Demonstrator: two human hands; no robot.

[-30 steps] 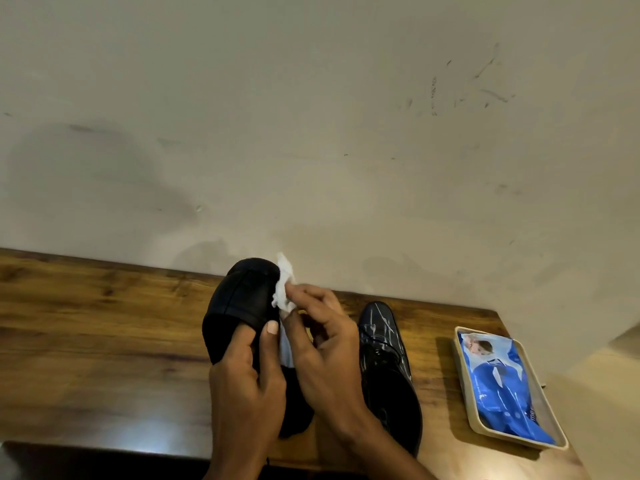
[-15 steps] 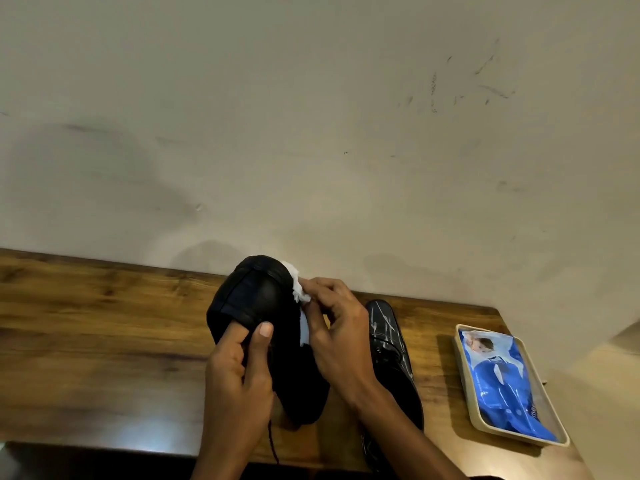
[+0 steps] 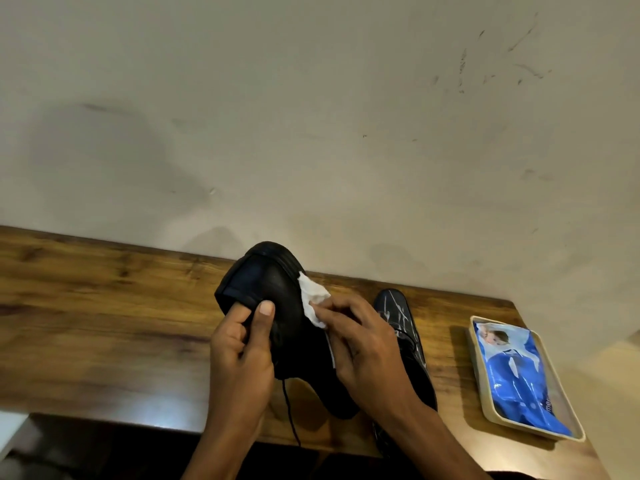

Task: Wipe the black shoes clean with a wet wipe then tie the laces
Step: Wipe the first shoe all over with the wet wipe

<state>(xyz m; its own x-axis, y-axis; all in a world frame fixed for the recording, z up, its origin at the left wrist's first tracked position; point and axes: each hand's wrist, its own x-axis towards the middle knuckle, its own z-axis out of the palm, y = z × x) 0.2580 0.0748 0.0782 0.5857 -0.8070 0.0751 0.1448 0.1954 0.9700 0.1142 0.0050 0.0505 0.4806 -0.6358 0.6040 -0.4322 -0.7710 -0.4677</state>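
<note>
My left hand grips a black shoe by its opening, fingers inside and thumb on the outside, holding it tilted above the wooden table. A loose black lace dangles below it. My right hand presses a crumpled white wet wipe against the shoe's right side. The second black shoe lies on the table just right of my right hand, partly hidden by it, its upper streaked with shiny marks.
A beige tray holding a blue pack of wet wipes sits at the table's right end. A stained pale wall runs directly behind the table. The table's front edge is close to me, with dark space below.
The held shoe has turned and tilted further to the right. My right hand with the wipe slid down from the shoe's top edge along its right side.
</note>
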